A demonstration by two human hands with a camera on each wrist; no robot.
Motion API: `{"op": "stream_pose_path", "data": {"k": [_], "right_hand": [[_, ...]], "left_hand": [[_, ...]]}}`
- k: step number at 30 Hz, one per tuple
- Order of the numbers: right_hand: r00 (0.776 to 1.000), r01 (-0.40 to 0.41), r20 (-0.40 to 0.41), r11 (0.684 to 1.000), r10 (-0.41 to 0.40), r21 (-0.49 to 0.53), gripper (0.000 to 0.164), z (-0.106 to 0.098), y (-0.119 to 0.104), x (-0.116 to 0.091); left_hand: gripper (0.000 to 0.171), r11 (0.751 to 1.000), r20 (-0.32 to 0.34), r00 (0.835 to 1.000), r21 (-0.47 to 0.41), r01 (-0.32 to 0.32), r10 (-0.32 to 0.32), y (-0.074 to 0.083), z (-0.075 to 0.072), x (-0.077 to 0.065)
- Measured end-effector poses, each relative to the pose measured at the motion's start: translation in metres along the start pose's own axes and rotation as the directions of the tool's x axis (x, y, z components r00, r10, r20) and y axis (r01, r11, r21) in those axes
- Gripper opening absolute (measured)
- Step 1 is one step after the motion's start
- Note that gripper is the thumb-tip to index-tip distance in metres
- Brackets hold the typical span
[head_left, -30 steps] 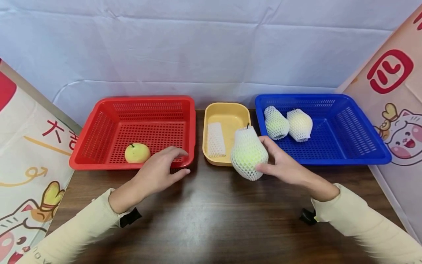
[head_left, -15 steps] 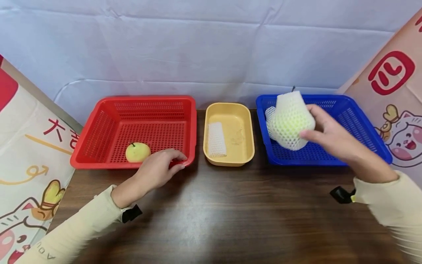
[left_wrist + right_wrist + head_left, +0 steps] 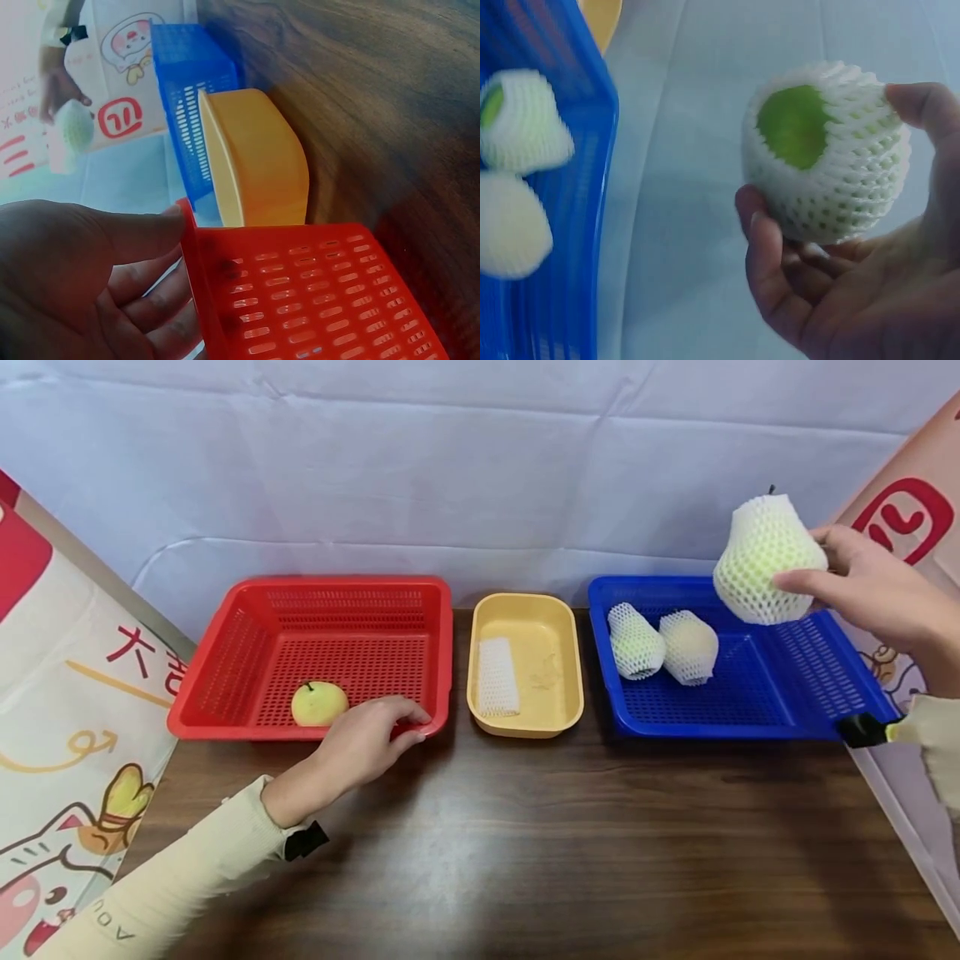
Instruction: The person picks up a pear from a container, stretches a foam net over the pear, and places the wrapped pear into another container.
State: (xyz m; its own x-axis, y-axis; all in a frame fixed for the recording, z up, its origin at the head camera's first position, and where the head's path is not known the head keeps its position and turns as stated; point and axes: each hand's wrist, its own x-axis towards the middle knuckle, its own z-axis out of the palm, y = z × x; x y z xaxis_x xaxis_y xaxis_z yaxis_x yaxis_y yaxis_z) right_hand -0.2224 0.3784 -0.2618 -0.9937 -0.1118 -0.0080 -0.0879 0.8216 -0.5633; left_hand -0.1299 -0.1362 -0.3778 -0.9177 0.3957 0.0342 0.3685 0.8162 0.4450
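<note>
While the right hand (image 3: 881, 581) holds the sleeved fruit (image 3: 772, 560) aloft, the left hand (image 3: 363, 743) attends to the red basket (image 3: 240, 728). The right thumb and fingers are curled round the fruit, spread only to its girth. The left thumb and fingers pinch the basket's rim near its front right corner, with little gap between them; no fruit is in that hand.

The held fruit is stem up in a white foam net. In the head view it overlaps the back right part of the blue basket (image 3: 720, 731); the right wrist view shows it apart from the basket wall, green skin exposed at the sleeve's end. Two netted fruits, one greenish (image 3: 636, 643) and one paler (image 3: 688, 647), lie side by side in the blue basket's left half. A bare yellow fruit (image 3: 318, 704) sits in the red basket, and one flat foam sleeve (image 3: 498, 677) lies in the yellow tray (image 3: 551, 677) between the baskets.

Judged from this layout, the step in hand is transfer of a sleeved fruit, with release not yet done. If the blue basket is its destination, the next move calls for lowering the fruit to the right of the paler one, supporting it from beneath so that the net does not slip, then relaxing the fingers.
</note>
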Motion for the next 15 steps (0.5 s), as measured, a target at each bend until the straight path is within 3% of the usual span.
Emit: {"op": "stream_pose_path", "data": {"k": [7,15], "right_hand": [[0.999,-0.052,-0.011,0.992,0.051,-0.114,0.059,-0.012,0.021,0.029],[0.974,-0.207,0.037,0.948,0.222,-0.241,0.075,-0.015,0.052,0.044]], "left_hand": [[0.016,1.0,0.007,1.0,0.001,0.011,-0.011,-0.001,0.001,0.0],[0.015,1.0,0.017,1.0,-0.006,0.014,-0.014,0.0,0.0,0.0]]}}
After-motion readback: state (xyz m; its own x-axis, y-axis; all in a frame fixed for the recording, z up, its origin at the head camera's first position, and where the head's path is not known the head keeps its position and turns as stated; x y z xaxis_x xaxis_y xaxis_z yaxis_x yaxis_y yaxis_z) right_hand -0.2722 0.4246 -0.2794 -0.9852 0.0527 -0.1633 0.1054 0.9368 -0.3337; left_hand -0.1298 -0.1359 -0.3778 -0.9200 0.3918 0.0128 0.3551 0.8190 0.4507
